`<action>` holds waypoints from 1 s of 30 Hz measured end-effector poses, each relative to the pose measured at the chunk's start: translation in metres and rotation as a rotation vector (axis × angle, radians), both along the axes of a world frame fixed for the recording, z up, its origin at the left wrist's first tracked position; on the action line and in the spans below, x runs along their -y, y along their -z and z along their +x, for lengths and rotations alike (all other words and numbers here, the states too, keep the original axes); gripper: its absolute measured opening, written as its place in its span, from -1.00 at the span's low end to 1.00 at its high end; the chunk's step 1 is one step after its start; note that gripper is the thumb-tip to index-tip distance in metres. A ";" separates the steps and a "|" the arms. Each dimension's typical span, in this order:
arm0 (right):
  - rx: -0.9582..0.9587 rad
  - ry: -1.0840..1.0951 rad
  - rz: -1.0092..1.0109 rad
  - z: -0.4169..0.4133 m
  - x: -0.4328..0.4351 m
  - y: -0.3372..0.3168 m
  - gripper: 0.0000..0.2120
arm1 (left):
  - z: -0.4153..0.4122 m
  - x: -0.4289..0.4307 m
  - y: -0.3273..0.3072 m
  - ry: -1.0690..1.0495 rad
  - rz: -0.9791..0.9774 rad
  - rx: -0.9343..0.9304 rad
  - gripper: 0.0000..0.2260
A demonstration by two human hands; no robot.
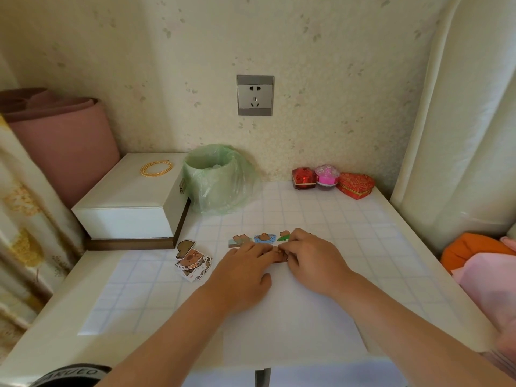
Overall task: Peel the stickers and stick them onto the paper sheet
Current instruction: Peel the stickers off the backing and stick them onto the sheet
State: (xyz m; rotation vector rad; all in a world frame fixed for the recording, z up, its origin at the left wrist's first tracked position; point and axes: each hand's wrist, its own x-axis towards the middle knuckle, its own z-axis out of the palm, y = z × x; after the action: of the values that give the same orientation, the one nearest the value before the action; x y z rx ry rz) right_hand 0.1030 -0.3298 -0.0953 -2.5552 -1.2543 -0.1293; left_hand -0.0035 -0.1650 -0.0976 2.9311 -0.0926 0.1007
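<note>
A white paper sheet (290, 317) lies on the table in front of me. Along its far edge sit three stuck cartoon animal stickers (264, 238). My left hand (243, 275) lies on the sheet with fingers stretched flat, fingertips on a brown sticker (279, 254) just below that row. My right hand (310, 255) meets it from the right, its fingertips bent down onto the same sticker, which is mostly hidden. A loose pile of unpeeled stickers (192, 261) lies to the left of my left hand.
A gridded mat (349, 219) covers the table. A white box (131, 202) with a gold bracelet (155, 168) stands at the back left, a green-bagged bin (217, 177) beside it. Red and pink gift boxes (332, 180) sit at the back right. Orange and pink cloth (480, 263) lies at the right.
</note>
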 end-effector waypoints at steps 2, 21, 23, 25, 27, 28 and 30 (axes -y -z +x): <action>0.021 -0.004 -0.028 -0.002 0.001 0.001 -0.69 | 0.001 -0.001 0.000 0.002 0.010 0.002 -0.36; 0.148 -0.103 0.006 -0.014 0.017 0.008 -0.70 | -0.006 -0.016 0.008 0.046 -0.029 0.131 -0.67; 0.122 -0.076 -0.011 -0.015 0.014 0.007 -0.65 | -0.005 -0.014 0.005 0.008 -0.072 0.122 -0.71; 0.111 -0.059 -0.036 -0.017 0.011 0.006 -0.60 | -0.004 -0.011 0.002 -0.048 -0.097 0.121 -0.77; 0.105 -0.050 -0.074 -0.017 0.008 0.005 -0.53 | -0.001 -0.009 -0.001 -0.067 -0.071 0.136 -0.71; 0.107 -0.046 -0.096 -0.017 0.006 0.004 -0.50 | 0.001 -0.008 0.000 -0.056 -0.043 0.135 -0.64; 0.124 -0.044 -0.122 -0.016 0.004 0.002 -0.47 | 0.005 -0.007 0.006 -0.032 0.034 0.125 -0.53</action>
State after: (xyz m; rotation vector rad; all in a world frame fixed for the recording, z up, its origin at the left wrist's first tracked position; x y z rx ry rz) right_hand 0.0868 -0.3341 -0.0968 -2.6564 -1.4029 -0.2115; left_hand 0.0012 -0.1582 -0.1032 2.9592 -0.0665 0.2907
